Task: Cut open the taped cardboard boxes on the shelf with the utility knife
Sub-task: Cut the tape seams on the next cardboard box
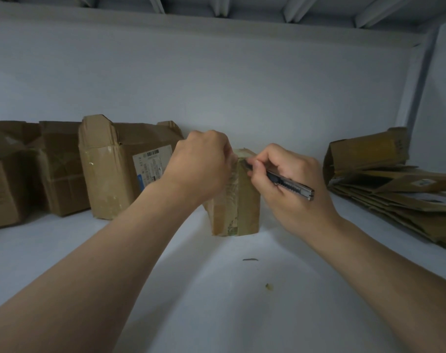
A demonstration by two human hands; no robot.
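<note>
A small taped cardboard box [238, 205] stands upright in the middle of the white shelf [217, 289]. My left hand [201, 164] grips its top left edge, fingers curled over the top and hidden behind the hand. My right hand [288, 189] holds a black and silver utility knife [289, 184] like a pen. The knife's front end touches the tape near the box's top right edge. The blade itself is too small to make out.
Three larger taped boxes stand at the left: one with a shipping label [125, 166], and two more [61, 169] [3, 174]. A pile of flattened cardboard [392, 189] lies at the right. Small scraps [250, 259] sit on the shelf in front.
</note>
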